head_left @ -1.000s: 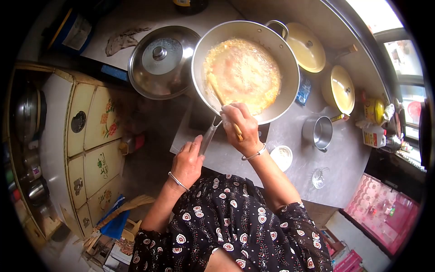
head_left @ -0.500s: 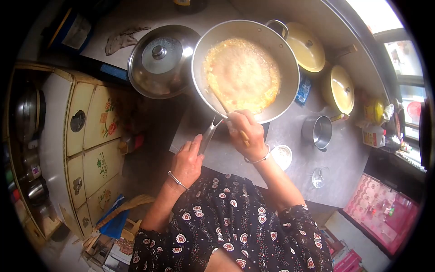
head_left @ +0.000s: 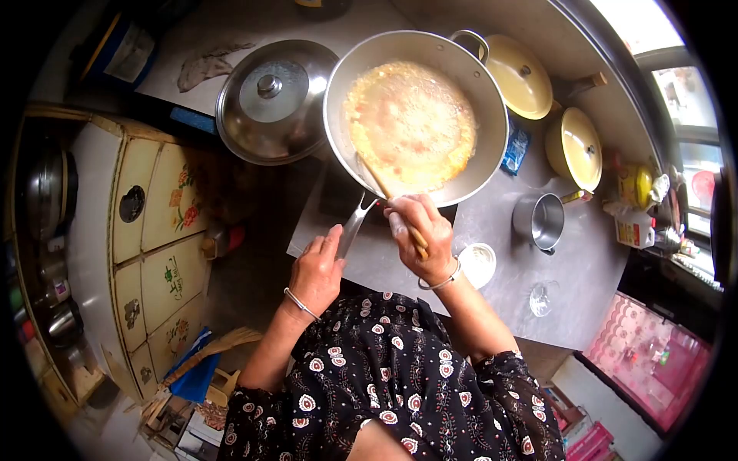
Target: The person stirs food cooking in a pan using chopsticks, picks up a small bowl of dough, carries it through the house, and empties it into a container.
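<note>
A deep wok (head_left: 338, 107) holds bubbling, pale yellow broth (head_left: 411, 127). Its metal handle (head_left: 354, 229) points toward me, and my left hand (head_left: 317, 269) is closed around the end of it. Above the near rim, my right hand (head_left: 424, 234) grips a pair of wooden chopsticks (head_left: 375, 175). Their tips reach inside the wok at the left edge of the broth. Whether the tips touch the wok's wall, I cannot tell.
Left of the wok lies a steel lid (head_left: 296, 134) with a knob. On the right are two yellow lids (head_left: 519, 81), a blue packet (head_left: 516, 150), a small saucepan (head_left: 538, 223), a white bowl (head_left: 478, 265) and a clear glass dish (head_left: 543, 298). A cabinet (head_left: 165, 253) stands at left.
My right hand has shifted slightly down and right with the chopsticks, turning a little. The broth's foam has thinned and its surface shows more bubbles. My left hand stays on the handle.
</note>
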Motion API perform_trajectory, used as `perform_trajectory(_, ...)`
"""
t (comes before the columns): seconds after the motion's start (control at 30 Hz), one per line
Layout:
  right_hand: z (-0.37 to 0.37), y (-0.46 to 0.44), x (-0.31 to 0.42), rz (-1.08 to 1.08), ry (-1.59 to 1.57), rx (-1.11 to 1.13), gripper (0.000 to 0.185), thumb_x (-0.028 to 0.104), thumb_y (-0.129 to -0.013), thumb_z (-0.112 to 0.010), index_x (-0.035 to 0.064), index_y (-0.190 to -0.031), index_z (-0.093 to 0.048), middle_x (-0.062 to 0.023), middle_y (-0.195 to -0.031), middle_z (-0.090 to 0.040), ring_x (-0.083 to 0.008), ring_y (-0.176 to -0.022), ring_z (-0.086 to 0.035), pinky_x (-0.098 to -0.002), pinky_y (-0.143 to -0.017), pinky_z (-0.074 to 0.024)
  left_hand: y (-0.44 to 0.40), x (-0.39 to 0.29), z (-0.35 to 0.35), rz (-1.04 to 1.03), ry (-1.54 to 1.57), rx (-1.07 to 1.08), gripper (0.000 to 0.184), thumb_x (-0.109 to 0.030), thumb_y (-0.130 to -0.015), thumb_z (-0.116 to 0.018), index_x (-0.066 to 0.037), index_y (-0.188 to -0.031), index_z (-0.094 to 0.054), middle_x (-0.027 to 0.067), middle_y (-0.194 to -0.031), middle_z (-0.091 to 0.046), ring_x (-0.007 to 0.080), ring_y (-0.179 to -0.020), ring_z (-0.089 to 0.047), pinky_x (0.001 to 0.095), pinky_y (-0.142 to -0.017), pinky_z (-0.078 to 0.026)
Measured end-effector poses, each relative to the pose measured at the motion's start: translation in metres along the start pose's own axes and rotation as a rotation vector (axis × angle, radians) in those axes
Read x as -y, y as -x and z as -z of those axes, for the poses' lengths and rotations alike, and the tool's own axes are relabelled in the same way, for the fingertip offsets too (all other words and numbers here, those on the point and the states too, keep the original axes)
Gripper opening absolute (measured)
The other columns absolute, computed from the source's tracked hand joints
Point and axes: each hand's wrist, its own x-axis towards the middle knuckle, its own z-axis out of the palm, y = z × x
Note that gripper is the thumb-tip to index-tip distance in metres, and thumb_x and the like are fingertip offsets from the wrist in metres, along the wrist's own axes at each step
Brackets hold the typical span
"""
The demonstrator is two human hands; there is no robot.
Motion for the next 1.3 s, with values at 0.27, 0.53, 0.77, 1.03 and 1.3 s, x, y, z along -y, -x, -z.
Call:
perform_trajectory(0.27, -0.003, -0.004, -0.003, -0.088, 0.019, 0.009, 0.024, -0.002, -0.076, -0.06, 0.0019, -0.099, -0.056, -0.0156, -0.085, -0.057, -0.0318, -0.072, -0.061, -0.035, -0.061, -0.0508, 0.0, 0.003, -0.001, -0.054, -0.011, -0.011, 0.053, 0.001, -0.073, -0.06, 0.004, -0.123, -0.042, 0.0216, -0.094, -0.054, 0.038, -0.086, -0.055, 0.041, -0.076, -0.047)
perform_trajectory(0.53, -0.007, -0.012, -0.016, -0.063, 0.062, 0.024, 0.02, 0.004, -0.078, -0.059, 0.0028, -0.097, -0.055, -0.0171, -0.083, -0.056, -0.0349, -0.069, -0.059, -0.0384, -0.058, -0.0486, 0.0, 0.002, -0.001, -0.05, -0.016, 0.006, 0.053, 0.0, -0.074, -0.059, 0.004, -0.124, -0.041, 0.0215, -0.093, -0.054, 0.0383, -0.085, -0.054, 0.0417, -0.075, -0.046)
perform_trajectory(0.77, -0.013, -0.025, -0.021, -0.008, -0.051, 0.024, 0.021, 0.0, -0.077, -0.058, 0.0055, -0.097, -0.056, -0.0145, -0.088, -0.056, -0.0335, -0.073, -0.059, -0.0372, -0.062, -0.0491, 0.0, 0.002, -0.002, -0.031, -0.003, 0.006, 0.053, 0.0, -0.074, -0.059, 0.003, -0.124, -0.041, 0.0215, -0.093, -0.054, 0.0383, -0.085, -0.055, 0.0419, -0.074, -0.046)
perform_trajectory(1.03, -0.007, -0.061, -0.062, -0.087, 0.108, -0.164, 0.018, 0.0, -0.077, -0.056, 0.005, -0.094, -0.057, -0.0166, -0.083, -0.056, -0.0336, -0.071, -0.058, -0.0387, -0.061, -0.0479, 0.0, 0.0, -0.002, -0.016, -0.007, -0.015, 0.051, 0.0, -0.074, -0.057, 0.002, -0.123, -0.044, 0.0225, -0.095, -0.055, 0.0393, -0.084, -0.056, 0.0407, -0.073, -0.047)
perform_trajectory(1.3, -0.033, -0.083, -0.067, -0.063, 0.128, -0.278, 0.015, 0.004, -0.08, -0.057, 0.0064, -0.094, -0.056, -0.0159, -0.083, -0.055, -0.0339, -0.07, -0.058, -0.0385, -0.062, -0.0484, 0.0, 0.003, -0.002, -0.045, -0.007, -0.003, 0.053, -0.002, -0.074, -0.059, 0.002, -0.125, -0.041, 0.0209, -0.092, -0.053, 0.0382, -0.083, -0.055, 0.0416, -0.073, -0.047)
